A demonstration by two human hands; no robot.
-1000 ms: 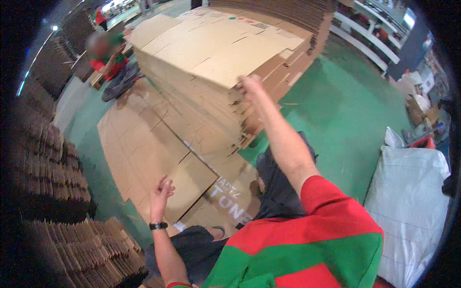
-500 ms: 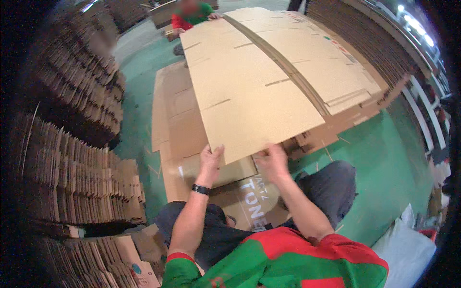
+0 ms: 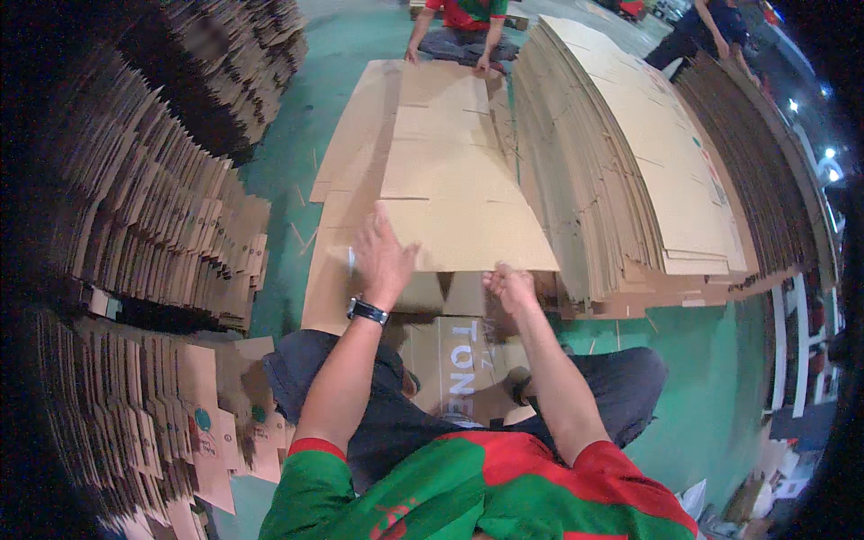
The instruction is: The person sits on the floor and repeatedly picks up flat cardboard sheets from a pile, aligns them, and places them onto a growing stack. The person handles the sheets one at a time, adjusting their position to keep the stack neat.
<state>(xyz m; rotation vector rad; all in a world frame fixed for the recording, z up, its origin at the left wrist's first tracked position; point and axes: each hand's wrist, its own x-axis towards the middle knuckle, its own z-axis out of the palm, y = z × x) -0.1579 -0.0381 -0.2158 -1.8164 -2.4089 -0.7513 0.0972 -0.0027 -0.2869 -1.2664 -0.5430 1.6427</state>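
Note:
A long flat cardboard sheet [image 3: 450, 171] with slots cut along both sides stretches away from me, low between the stacks. My right hand [image 3: 513, 288] pinches its near edge toward the right corner. Beside the sheet's near left edge, my left hand [image 3: 382, 254] has its fingers stretched out and the thumb apart, touching or almost touching the board. At the far end, another person's hands [image 3: 483, 65] are at the same sheet. Brown cardboard [image 3: 346, 216] lies underneath and shows along the left. Between my legs is a printed carton board [image 3: 461, 360].
A tall stack of flat cardboard [image 3: 585, 162] stands on the right, close to the sheet. More bundled stacks [image 3: 171, 216] line the left side. Scraps [image 3: 301, 234] litter the green floor [image 3: 684, 387]. A second person [image 3: 702, 36] is at the far right.
The sheet has come off the right-hand stack and moved left and down, over the brown cardboard. My left hand has loosened from its edge. The far person's hands moved with it.

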